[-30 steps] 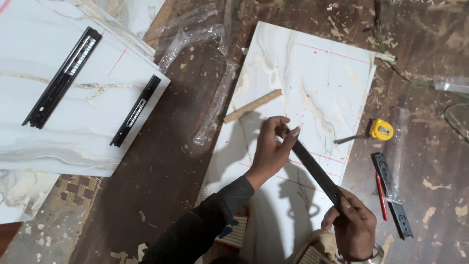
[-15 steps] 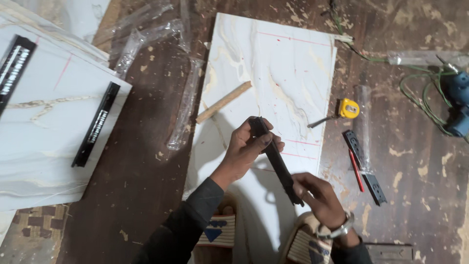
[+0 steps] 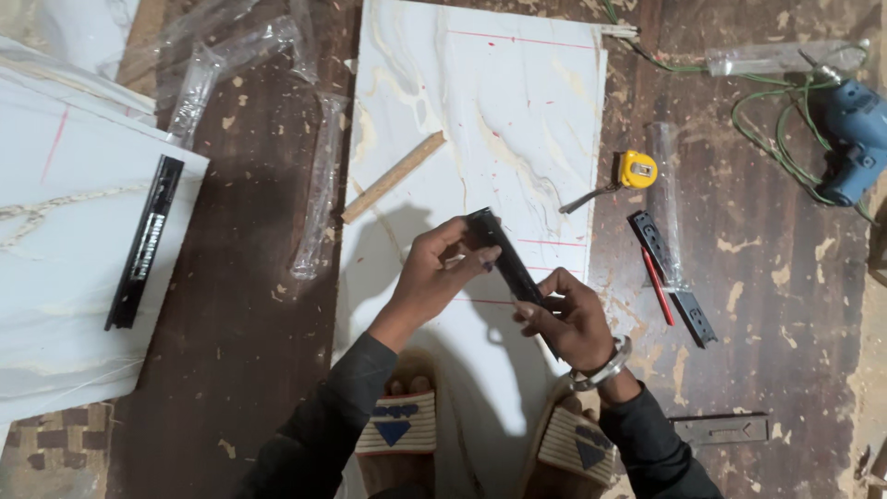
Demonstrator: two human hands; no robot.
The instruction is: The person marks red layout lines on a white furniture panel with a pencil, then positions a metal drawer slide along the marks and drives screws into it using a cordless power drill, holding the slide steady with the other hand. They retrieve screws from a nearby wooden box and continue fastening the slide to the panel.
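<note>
A black metal drawer slide is held at a slant above a white marble-pattern board that lies on the floor. My left hand grips the slide's upper end with fingers and thumb. My right hand, with a metal bangle at the wrist, holds its lower end. Thin red lines are drawn across the board, one just under the slide. A short wooden stick lies on the board's left edge. My two sandalled feet rest on the board's near end.
A yellow tape measure, a red pencil and another black slide lie right of the board. A blue drill with green cord sits far right. A second white board with a black slide is at left, near several plastic sleeves.
Both hands have drawn closer together on the slide, which is now held shorter. The view has shifted, bringing the drill into sight at the right.
</note>
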